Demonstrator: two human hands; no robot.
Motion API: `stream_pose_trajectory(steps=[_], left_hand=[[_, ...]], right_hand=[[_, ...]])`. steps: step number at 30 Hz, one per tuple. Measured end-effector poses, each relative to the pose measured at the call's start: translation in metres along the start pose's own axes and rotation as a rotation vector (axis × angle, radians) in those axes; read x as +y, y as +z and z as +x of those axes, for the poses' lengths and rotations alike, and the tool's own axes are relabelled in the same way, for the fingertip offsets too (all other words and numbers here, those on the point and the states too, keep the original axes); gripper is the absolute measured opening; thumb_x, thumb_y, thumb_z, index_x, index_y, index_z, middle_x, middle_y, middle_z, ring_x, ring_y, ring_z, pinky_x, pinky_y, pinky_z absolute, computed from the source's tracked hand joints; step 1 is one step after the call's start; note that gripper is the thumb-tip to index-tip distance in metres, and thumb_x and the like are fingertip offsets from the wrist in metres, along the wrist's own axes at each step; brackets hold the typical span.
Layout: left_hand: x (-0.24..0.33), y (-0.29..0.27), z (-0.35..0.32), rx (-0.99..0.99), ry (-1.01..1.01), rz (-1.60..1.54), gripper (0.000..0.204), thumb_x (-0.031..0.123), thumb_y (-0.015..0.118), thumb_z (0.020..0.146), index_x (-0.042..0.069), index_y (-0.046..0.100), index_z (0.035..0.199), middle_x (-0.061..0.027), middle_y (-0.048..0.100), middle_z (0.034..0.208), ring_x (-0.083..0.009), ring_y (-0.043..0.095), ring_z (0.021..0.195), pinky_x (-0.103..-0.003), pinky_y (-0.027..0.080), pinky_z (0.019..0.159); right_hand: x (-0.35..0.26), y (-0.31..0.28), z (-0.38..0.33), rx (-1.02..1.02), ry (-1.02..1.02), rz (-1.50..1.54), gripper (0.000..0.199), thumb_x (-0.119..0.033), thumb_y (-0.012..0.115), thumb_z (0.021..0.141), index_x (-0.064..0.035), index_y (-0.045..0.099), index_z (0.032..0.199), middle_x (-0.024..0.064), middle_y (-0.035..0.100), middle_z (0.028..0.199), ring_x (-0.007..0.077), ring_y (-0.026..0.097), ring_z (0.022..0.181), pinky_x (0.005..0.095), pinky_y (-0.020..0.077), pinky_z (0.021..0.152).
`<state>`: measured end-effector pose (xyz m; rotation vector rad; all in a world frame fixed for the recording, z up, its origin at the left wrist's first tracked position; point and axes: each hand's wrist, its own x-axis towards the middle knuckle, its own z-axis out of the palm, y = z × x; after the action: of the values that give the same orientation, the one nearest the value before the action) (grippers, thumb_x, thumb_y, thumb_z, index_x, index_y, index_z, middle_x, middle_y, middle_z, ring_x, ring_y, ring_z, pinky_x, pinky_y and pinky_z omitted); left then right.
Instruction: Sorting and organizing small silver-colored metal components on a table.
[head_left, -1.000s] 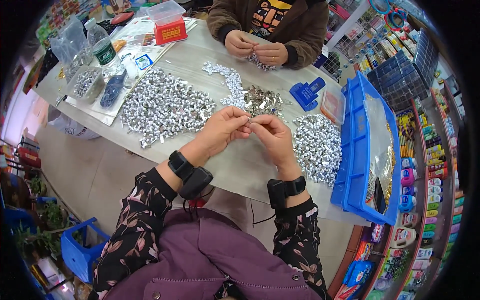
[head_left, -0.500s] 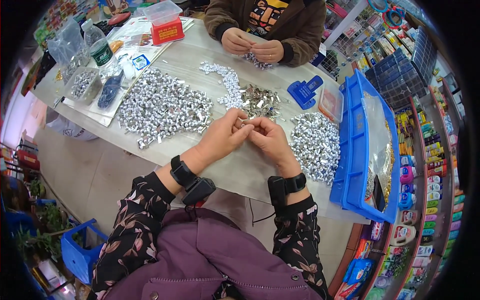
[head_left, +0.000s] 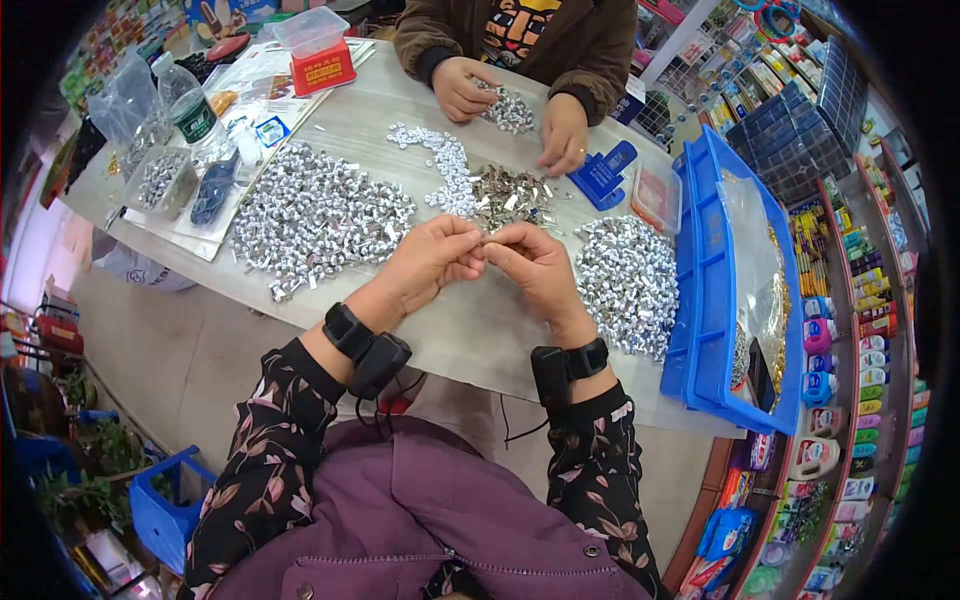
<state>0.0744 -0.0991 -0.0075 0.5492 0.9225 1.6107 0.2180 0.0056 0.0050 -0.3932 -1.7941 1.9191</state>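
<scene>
A broad heap of small silver pieces (head_left: 315, 215) lies at the left, likely within easy reach. Just right of it the left hand (head_left: 425, 262) and right hand (head_left: 540, 268) meet above the table's (head_left: 470, 330) near edge, fingertips pinched together on one tiny silver piece (head_left: 484, 247), shiny and too small to make out. A second heap (head_left: 625, 280) and a blue tray (head_left: 710, 300) sit right

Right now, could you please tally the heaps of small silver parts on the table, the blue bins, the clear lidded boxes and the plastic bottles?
Heaps of small silver parts: 5
Blue bins: 1
Clear lidded boxes: 2
Plastic bottles: 1
Total: 9
</scene>
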Motion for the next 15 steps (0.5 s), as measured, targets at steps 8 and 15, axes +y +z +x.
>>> stream_pose_trajectory(steps=[8,15], left_hand=[[-0.002,-0.012,0.004,-0.089,-0.169,-0.223,0.013,0.013,0.054,0.089,0.001,0.053,0.096,-0.0047,0.059,0.08,-0.0106,0.061,0.067,-0.019,0.053,0.059],[0.001,0.001,0.0,-0.005,-0.097,-0.201,0.011,0.01,0.053,0.09,0.0,0.052,0.094,-0.005,0.06,0.078,-0.0087,0.061,0.063,-0.017,0.054,0.055]], right_hand=[[0.0,0.001,0.0,-0.04,-0.056,0.009,0.011,-0.001,0.063,0.081,-0.0014,0.062,0.092,0.0027,0.061,0.091,0.0081,0.057,0.081,0.0189,0.0449,0.072],[0.003,0.004,-0.001,0.016,-0.144,-0.151,0.012,0.0,0.062,0.081,-0.0003,0.062,0.093,0.0037,0.061,0.091,0.0093,0.058,0.081,0.0199,0.0456,0.073]])
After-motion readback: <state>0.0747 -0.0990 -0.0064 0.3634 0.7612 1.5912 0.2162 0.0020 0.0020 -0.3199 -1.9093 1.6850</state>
